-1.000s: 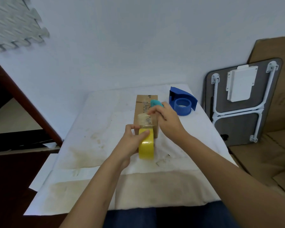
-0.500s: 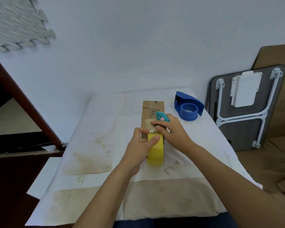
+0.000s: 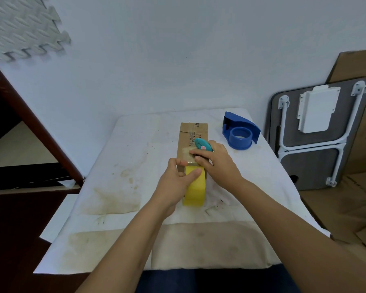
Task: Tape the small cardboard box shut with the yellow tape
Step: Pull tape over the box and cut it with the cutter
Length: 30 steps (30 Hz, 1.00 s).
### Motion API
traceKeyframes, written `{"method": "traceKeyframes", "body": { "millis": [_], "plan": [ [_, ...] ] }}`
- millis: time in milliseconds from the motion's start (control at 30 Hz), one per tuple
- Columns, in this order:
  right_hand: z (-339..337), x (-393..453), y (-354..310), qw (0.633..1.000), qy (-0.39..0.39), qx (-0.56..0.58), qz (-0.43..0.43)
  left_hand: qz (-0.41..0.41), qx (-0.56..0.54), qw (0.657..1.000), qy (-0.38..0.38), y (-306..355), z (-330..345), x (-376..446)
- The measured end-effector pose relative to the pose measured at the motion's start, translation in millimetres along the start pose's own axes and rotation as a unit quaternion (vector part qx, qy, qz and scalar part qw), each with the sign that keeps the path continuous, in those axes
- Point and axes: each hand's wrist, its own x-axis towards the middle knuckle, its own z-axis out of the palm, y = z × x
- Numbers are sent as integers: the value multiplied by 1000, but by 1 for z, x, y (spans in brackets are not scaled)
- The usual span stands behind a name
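Hands hide the box's (image 3: 191, 136) near end: left (image 3: 175, 182) grips yellow tape roll (image 3: 195, 191), right (image 3: 215, 161) holds teal cutter (image 3: 203, 144).

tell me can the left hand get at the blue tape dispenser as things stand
Probably not freely: the left hand grips the yellow tape roll, and the right hand lies between it and the blue tape dispenser.

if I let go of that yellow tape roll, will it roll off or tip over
The tape roll stands on edge, so it could roll or tip. A strip seems stuck to the box, which may tether it. The cloth likely slows it.
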Motion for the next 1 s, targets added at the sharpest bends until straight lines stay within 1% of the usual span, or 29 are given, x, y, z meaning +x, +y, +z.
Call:
{"method": "traceKeyframes", "body": {
  "millis": [233, 433, 567, 700, 767, 933, 1000],
  "plan": [
    [-3, 0, -1, 1000, 2, -3, 1, -35, 1, 999, -7, 5, -3, -3],
    [-2, 0, -2, 1000, 2, -21, 4, -73, 31, 997, -13, 15, -3, -5],
    [-2, 1, -2, 999, 0, -31, 11, -110, -17, 993, -49, 17, -3, -10],
    [-2, 0, -2, 1000, 3, -25, 13, -152, -27, 981, -114, 9, -8, -12],
    [-3, 0, -2, 1000, 4, -18, 15, -180, -44, 974, -127, 4, -8, -15],
    [-1, -2, -4, 1000, 12, 14, 21, -185, -90, 974, -97, -2, -10, -15],
    [0, -2, -4, 1000, 13, 15, 21, -178, -88, 976, -85, -2, -11, -16]
  ]
}}
